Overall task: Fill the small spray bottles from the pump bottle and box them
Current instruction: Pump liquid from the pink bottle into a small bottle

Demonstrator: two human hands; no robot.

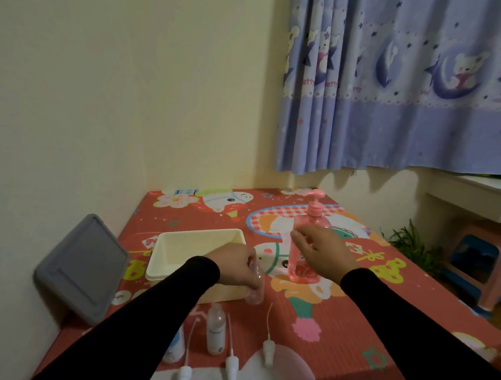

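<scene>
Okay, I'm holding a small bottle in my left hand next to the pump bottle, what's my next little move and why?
Probably bring the small bottle in your left hand under the pump bottle spout: it's uncapped, and your right hand hovers open by the pump.

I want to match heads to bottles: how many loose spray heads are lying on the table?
3, all near the front edge: one spray head at the left, one in the middle, one at the right. The left arm may hide more.

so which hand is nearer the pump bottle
Right. The right hand hovers open just in front of the pump bottle, while the left hand grips a small bottle beside the box.
</scene>
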